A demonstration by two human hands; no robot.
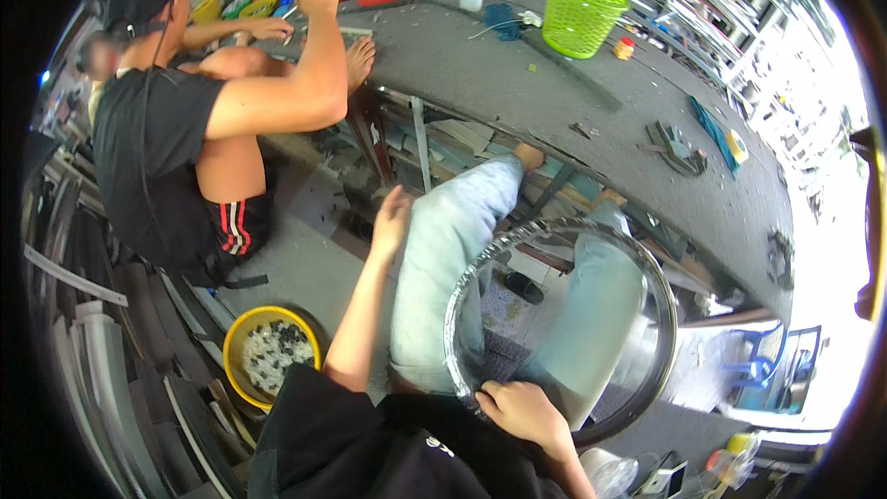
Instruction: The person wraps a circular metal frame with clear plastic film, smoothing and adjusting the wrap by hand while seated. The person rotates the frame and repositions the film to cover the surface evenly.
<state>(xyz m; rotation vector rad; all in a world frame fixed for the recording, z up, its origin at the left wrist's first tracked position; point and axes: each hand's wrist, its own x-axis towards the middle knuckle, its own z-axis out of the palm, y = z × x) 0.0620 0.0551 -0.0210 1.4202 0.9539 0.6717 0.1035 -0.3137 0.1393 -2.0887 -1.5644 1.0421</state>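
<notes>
Workshop floor; shiny foil-wrapped round frame (647, 286) in right hand (522, 411)

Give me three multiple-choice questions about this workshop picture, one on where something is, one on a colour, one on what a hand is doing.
1. Where is the yellow bowl?
A. on the workbench
B. on the floor to the person's left
C. on the person's lap

2. What colour is the lone basket on the workbench?
A. green
B. blue
C. white

3. What is the right hand doing?
A. hanging free
B. gripping the rim of the round ring
C. holding a tape roll

Answers: 1 B, it sits low beside the left arm. 2 A, its mesh is bright green. 3 B, fingers close over the ring's lower rim, while the left hand is raised, open and empty.
</notes>
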